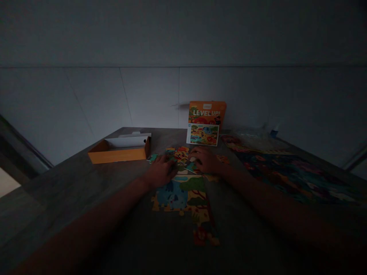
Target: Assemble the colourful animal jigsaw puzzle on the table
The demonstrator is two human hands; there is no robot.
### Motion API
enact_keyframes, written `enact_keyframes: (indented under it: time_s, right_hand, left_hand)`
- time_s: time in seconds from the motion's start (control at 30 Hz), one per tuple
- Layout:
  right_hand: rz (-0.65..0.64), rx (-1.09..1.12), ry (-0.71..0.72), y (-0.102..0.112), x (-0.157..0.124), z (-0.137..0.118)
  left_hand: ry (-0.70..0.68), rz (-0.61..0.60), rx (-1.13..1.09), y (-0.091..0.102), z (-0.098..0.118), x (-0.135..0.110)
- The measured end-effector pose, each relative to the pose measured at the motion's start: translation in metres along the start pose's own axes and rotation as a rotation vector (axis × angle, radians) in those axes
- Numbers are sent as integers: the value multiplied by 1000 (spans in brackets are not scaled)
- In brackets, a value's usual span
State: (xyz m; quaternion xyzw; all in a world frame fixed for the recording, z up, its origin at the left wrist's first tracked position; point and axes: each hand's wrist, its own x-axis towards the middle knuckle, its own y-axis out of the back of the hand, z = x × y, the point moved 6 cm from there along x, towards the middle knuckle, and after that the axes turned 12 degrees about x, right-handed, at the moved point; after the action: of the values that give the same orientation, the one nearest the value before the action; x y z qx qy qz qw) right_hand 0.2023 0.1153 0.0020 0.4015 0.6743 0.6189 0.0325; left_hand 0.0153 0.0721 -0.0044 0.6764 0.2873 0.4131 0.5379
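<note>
In dim light, a partly joined jigsaw puzzle (172,194) lies on the table in front of me, showing blue elephants, green trees and a lion. Beyond its top edge are several loose puzzle pieces (182,153). My left hand (161,170) rests over the pieces on the left, fingers stretched out and lying on them. Across from it, my right hand (205,160) has its fingers bent down around a teal and white puzzle piece (192,167). More orange-yellow pieces (223,159) lie partly hidden behind my right wrist.
An orange-sided open box (120,154) sits at the left. At the back stands an orange "LEVEL UP!" puzzle box (208,110) with a picture card (203,134) leaning on it. A dark, colourful puzzle (298,175) spreads on the right, clear plastic wrapping (255,136) behind it.
</note>
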Motion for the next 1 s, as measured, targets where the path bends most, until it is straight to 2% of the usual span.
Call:
enact_keyframes:
  time_s: [0.3, 0.53, 0.83, 1.0]
  right_hand:
    - [-23, -37, 149, 4, 0, -21]
    - [-95, -144, 99, 0, 3, -31]
    - [-133, -142, -37, -8, 3, -18]
    - [-232, -85, 124, -13, 2, -27]
  left_hand:
    - [-4, 11, 26, 0, 2, 2]
    - [-13, 7, -1, 4, 4, 2]
    - [-29, -13, 13, 5, 6, 1]
    - [-53, -11, 5, 2, 7, 2]
